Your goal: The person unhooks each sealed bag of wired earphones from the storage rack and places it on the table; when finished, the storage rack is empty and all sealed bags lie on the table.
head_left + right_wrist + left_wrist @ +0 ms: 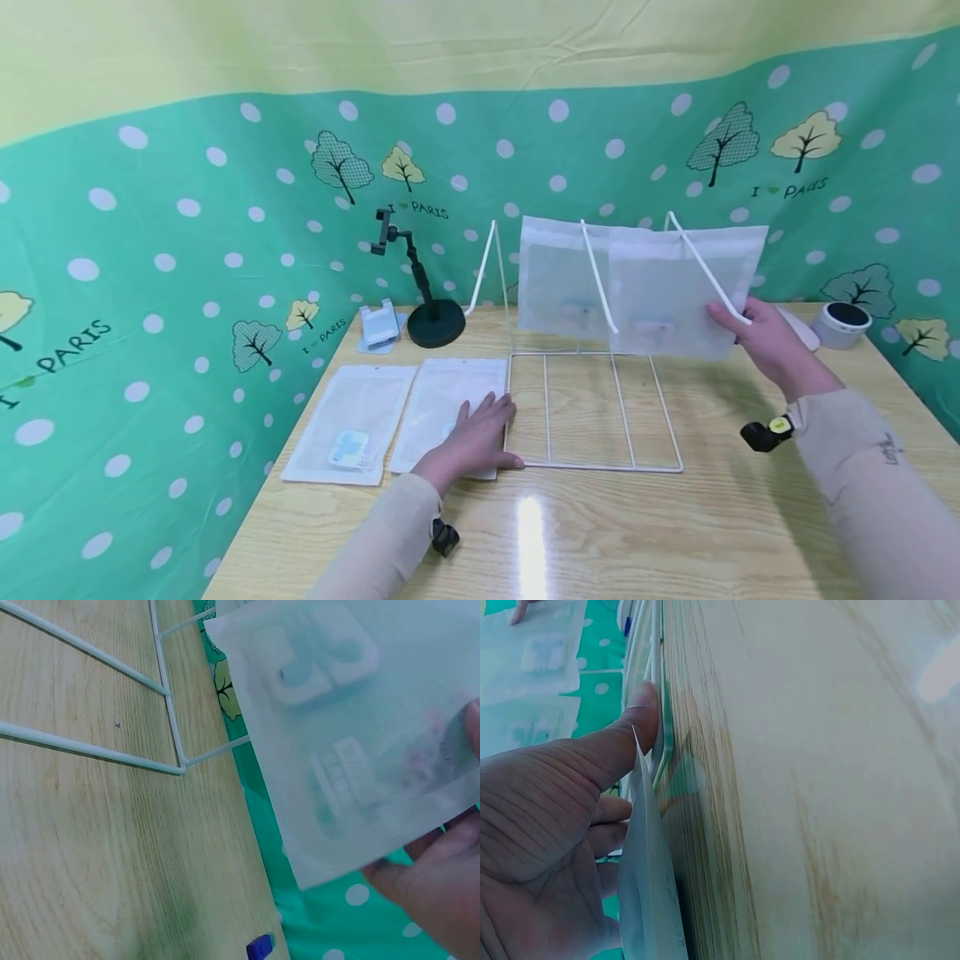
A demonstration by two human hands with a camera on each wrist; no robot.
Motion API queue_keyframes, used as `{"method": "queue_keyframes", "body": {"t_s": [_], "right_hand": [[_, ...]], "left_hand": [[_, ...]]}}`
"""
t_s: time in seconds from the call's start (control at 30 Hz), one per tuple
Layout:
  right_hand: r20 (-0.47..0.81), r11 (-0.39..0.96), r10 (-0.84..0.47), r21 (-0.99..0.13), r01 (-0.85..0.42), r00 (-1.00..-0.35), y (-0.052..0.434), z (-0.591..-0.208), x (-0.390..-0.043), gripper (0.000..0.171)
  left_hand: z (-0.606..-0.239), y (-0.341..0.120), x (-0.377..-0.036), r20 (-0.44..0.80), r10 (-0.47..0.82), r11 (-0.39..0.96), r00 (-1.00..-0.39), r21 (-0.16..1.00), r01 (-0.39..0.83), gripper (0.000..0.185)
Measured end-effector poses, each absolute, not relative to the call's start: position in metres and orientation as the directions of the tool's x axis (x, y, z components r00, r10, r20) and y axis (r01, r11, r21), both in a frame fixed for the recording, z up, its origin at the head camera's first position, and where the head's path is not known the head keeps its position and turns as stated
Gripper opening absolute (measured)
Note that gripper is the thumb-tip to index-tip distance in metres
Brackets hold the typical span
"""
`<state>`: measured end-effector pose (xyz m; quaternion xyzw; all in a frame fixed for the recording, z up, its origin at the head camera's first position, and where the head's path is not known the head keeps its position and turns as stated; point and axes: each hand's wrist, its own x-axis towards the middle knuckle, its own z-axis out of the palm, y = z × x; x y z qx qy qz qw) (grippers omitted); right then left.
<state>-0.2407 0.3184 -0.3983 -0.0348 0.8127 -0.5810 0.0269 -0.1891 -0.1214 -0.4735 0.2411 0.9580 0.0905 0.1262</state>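
Note:
A white wire display rack (594, 469) stands on the table with long hooks rising over its base. Two frosted plastic pouches hang at it; my right hand (780, 346) pinches the right-hand pouch (667, 287) by its lower right edge. Through that pouch (292, 802) a white rounded square item shows in the right wrist view. The other hanging pouch (555, 275) is partly overlapped by it. My left hand (472, 437) lies with fingers extended at the rack's left base wire, over a flat pouch (450, 383). Its thumb touches the front corner in the left wrist view.
Another flat pouch (367, 400) lies at the far left. Behind are a black phone stand (435, 323) and a small white holder (380, 323). A white round device (842, 325) stands at the back right. A dotted green cloth (225, 208) hangs behind the table.

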Motion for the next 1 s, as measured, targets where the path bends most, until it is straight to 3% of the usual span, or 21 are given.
{"method": "queue_keyframes", "body": {"t_s": [0.33,0.67,1.0], "right_hand": [[0.005,0.314,-0.160,-0.948,-0.056,-0.987,0.321,-0.401,-0.217,0.047],[0.119,0.254,-0.245,-0.950,-0.182,-0.962,0.324,-0.401,-0.183,0.043],[0.130,0.315,-0.264,-0.925,-0.213,-0.956,0.331,-0.397,-0.142,0.040]], "left_hand": [[-0.477,-0.123,-0.189,-0.199,0.484,0.867,-0.852,0.240,0.436,0.095],[-0.477,-0.123,-0.189,-0.199,0.479,0.867,-0.855,0.259,0.426,0.094],[-0.473,-0.125,-0.188,-0.200,0.479,0.866,-0.855,0.268,0.422,0.094]]}}
